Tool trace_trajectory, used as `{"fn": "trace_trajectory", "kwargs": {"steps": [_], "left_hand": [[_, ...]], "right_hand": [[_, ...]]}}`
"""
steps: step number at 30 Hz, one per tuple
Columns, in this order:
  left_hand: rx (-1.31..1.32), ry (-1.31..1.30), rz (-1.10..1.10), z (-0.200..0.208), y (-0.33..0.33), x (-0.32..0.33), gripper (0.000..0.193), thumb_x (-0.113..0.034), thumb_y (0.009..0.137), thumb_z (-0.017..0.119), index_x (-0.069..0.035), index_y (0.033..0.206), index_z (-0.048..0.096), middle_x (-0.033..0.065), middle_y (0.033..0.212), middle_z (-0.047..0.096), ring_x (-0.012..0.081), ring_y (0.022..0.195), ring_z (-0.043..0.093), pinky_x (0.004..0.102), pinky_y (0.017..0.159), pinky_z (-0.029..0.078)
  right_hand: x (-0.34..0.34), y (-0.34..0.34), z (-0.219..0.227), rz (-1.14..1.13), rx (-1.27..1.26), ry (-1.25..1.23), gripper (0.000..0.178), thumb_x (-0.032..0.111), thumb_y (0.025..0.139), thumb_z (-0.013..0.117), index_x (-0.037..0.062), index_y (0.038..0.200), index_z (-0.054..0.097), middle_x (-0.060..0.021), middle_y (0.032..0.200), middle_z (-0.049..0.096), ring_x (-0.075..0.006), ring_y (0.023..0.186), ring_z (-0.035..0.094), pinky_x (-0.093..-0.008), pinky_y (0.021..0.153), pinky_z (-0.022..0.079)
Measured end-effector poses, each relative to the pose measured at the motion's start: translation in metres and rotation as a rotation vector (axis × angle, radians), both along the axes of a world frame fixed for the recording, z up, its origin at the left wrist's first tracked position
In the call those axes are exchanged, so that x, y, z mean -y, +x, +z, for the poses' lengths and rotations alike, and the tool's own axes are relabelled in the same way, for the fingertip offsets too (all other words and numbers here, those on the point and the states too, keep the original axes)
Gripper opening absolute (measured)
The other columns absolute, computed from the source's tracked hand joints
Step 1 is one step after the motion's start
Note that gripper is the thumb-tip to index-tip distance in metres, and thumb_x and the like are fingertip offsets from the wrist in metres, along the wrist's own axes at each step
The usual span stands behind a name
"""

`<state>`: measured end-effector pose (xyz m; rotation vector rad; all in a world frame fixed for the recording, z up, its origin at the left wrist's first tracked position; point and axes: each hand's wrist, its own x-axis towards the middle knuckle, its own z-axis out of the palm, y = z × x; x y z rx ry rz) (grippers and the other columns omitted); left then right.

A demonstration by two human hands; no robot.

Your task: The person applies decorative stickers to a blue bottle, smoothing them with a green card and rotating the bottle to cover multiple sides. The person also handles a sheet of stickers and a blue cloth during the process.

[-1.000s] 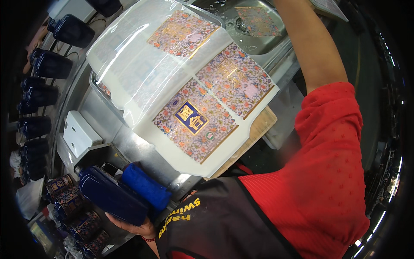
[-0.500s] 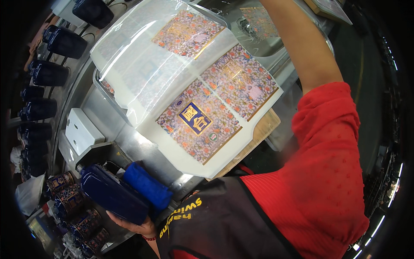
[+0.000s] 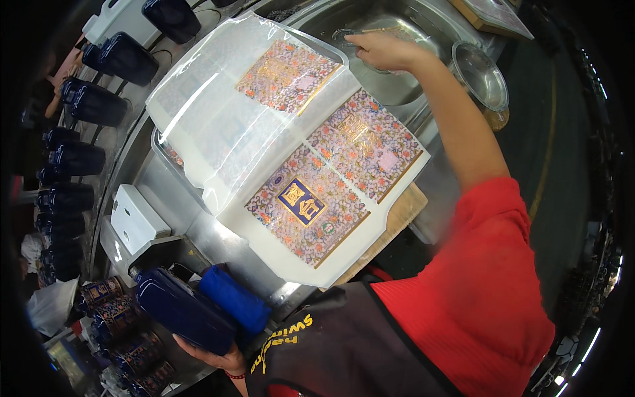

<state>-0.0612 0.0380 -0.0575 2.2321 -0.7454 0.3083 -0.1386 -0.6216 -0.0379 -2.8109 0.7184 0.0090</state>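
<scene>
At the lower left my left hand (image 3: 215, 354) grips a dark blue bottle (image 3: 184, 311) with a flattened body, tilted on its side. A bright blue folded cloth (image 3: 235, 299) lies against the bottle. My right hand (image 3: 387, 51) reaches over a metal sink (image 3: 423, 89) holding water, fingers stretched out low over the water and nothing visible in them. Just behind that hand, a floral decal sheet (image 3: 398, 32) shows in part in the water. Between my arms lies a stack of white sheets with floral decals (image 3: 317, 198), partly covered by clear plastic film (image 3: 198, 99).
Dark blue bottles (image 3: 99, 102) stand in a row along the left. Several floral-patterned bottles (image 3: 119, 317) are at the lower left. A white box-like holder (image 3: 139, 215) stands beside the sheets. A clear bowl (image 3: 481, 76) sits right of the sink, above a wooden board (image 3: 397, 212).
The view has shifted, bringing my right hand, more of the sink and the clear bowl into sight. My left hand keeps its hold on the bottle.
</scene>
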Motion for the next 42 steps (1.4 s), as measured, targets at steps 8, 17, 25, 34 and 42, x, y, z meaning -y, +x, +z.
{"fn": "trace_trajectory", "kwargs": {"steps": [8, 17, 25, 34, 42], "left_hand": [[0.089, 0.064, -0.008, -0.005, 0.007, -0.006, 0.107, -0.066, 0.094, 0.059, 0.004, 0.161, 0.013, 0.0263, 0.159, 0.033, 0.0376, 0.142, 0.043, 0.0464, 0.117, 0.036], [0.175, 0.138, 0.007, -0.002, 0.007, -0.006, 0.104, -0.067, 0.096, 0.055, 0.005, 0.160, 0.018, 0.0263, 0.161, 0.031, 0.0391, 0.143, 0.042, 0.0475, 0.117, 0.035], [0.195, 0.208, -0.055, 0.015, -0.007, 0.017, 0.099, -0.068, 0.099, 0.046, 0.002, 0.161, 0.018, 0.0264, 0.164, 0.024, 0.0419, 0.148, 0.033, 0.0530, 0.120, 0.030], [0.263, 0.282, -0.010, 0.021, -0.020, 0.025, 0.098, -0.071, 0.100, 0.040, 0.002, 0.162, 0.016, 0.0260, 0.166, 0.020, 0.0420, 0.151, 0.027, 0.0550, 0.122, 0.025], [0.229, 0.240, 0.000, 0.024, -0.024, 0.033, 0.097, -0.066, 0.100, 0.045, 0.004, 0.162, 0.015, 0.0262, 0.165, 0.021, 0.0408, 0.150, 0.030, 0.0543, 0.121, 0.026]], "right_hand": [[-0.041, -0.023, -0.013, -0.081, 0.246, 0.670, 0.043, 0.009, 0.099, 0.049, 0.0014, 0.140, 0.056, -0.0119, 0.119, 0.070, -0.0208, 0.111, 0.062, -0.0345, 0.097, 0.047], [-0.053, -0.008, -0.012, -0.103, 0.306, 0.719, 0.053, 0.003, 0.093, 0.048, -0.0083, 0.145, 0.049, -0.0182, 0.132, 0.065, -0.0246, 0.121, 0.060, -0.0319, 0.105, 0.045], [-0.048, -0.011, -0.015, -0.051, 0.174, 0.706, 0.049, 0.003, 0.093, 0.046, -0.0085, 0.140, 0.049, -0.0241, 0.121, 0.063, -0.0341, 0.119, 0.060, -0.0412, 0.103, 0.047], [-0.071, -0.055, 0.001, 0.074, 0.206, 0.319, 0.046, 0.002, 0.094, 0.047, -0.0045, 0.139, 0.052, -0.0224, 0.126, 0.061, -0.0393, 0.120, 0.058, -0.0457, 0.105, 0.047], [-0.050, -0.142, -0.020, -0.129, 0.605, 0.038, 0.038, -0.004, 0.086, 0.060, -0.0009, 0.123, 0.066, -0.0157, 0.125, 0.064, -0.0345, 0.122, 0.055, -0.0450, 0.103, 0.047]]}}
